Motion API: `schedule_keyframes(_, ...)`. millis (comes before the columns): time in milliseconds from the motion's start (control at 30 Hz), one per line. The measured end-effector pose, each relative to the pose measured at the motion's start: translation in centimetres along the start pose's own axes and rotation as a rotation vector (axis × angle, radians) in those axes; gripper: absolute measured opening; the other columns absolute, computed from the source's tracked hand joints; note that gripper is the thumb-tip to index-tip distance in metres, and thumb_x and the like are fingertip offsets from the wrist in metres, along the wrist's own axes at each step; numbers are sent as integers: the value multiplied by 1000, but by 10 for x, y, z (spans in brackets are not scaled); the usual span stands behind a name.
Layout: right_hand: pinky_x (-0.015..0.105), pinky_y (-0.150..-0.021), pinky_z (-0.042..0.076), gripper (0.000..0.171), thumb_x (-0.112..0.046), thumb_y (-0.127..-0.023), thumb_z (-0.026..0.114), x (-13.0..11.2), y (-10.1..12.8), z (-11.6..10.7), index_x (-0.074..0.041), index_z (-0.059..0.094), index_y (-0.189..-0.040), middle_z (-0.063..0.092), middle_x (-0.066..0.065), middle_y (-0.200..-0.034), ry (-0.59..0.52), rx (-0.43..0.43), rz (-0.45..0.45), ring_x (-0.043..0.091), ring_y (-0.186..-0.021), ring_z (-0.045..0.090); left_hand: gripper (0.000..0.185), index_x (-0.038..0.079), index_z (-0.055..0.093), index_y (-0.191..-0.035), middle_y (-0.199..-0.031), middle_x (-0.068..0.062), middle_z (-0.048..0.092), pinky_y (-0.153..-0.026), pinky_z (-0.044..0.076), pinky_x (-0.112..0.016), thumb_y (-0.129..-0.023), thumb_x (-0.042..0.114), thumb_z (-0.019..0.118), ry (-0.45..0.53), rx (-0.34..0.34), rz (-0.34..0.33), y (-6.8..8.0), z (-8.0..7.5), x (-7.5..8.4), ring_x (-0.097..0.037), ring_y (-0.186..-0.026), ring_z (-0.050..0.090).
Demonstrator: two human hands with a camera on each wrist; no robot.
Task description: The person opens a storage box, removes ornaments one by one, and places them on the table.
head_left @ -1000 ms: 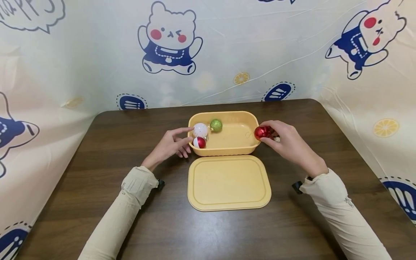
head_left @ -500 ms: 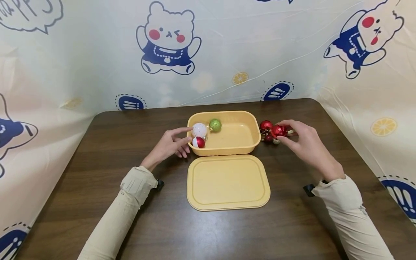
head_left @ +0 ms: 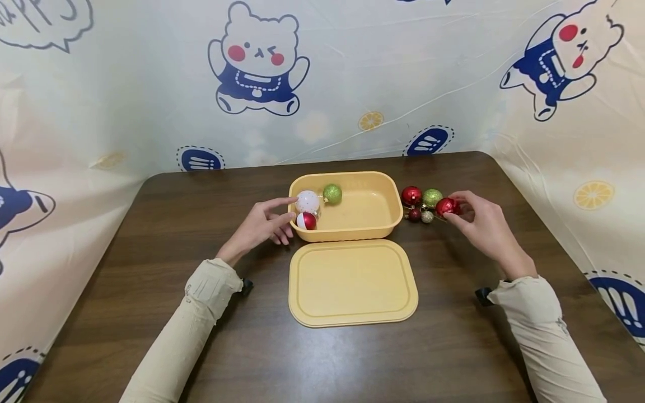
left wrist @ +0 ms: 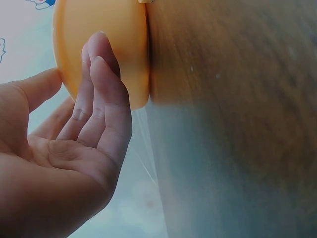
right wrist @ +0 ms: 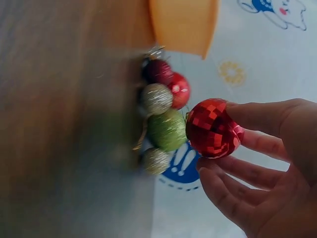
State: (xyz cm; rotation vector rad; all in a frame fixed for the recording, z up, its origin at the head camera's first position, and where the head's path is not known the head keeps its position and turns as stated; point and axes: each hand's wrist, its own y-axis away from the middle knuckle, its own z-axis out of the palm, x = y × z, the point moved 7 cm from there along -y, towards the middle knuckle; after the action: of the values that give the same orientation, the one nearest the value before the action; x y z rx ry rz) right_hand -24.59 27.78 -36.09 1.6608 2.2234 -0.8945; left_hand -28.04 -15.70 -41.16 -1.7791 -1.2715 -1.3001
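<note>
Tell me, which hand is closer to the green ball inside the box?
Left. The left hand touches the box at its left rim, near the green ball; the right hand holds a red ball beyond the far side.

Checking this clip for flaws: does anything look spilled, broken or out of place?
Nothing stands out. The yellow box sits upright with its lid flat in front; the right hand pinches a red faceted bauble beside a loose cluster.

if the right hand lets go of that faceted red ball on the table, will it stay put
Probably not: the red ball is round, so it would likely roll on the smooth table. It looks light, pinched by the right hand with fingertips alone. The loose balls beside it might stop it.
</note>
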Motion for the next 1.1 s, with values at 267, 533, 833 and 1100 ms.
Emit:
schedule_keyframes(267, 57, -83, 54, 37, -13, -91, 74, 26, 3, 13, 3, 57, -121, 67, 26, -108, 0, -48, 38, 39, -91, 67, 49, 17, 51, -146, -80, -24, 70, -57, 60, -40, -100, 24, 63, 0, -1, 7, 0, 0, 1, -42, -64, 67)
schedule_keyframes(533, 59, -83, 53, 39, -9, -91, 73, 35, 4, 20, 5, 57, -123, 66, 30, -109, -22, -58, 7, 42, -92, 67, 49, 18, 51, -146, -80, -24, 70, -57, 60, -40, -99, 24, 64, 9, 0, -1, -1, 0, -1, -42, -64, 67)
schedule_keyframes(833, 57, -83, 54, 42, -2, -90, 71, 32, 5, 22, 5, 54, -128, 65, 27, -115, -28, -58, 20, 41, -95, 67, 48, 18, 52, -146, -81, -25, 70, -58, 60, -41, -99, 25, 64, 16, 0, -3, 1, -1, -1, -45, -66, 67)
schedule_keyframes(1100, 58, -81, 55, 39, 0, -89, 72, 29, 7, 18, 5, 57, -124, 65, 28, -114, -9, -45, 10, 41, -91, 68, 49, 19, 51, -146, -81, -24, 70, -59, 60, -42, -99, 27, 64, 9, 0, -6, -1, -1, -2, -44, -66, 67)
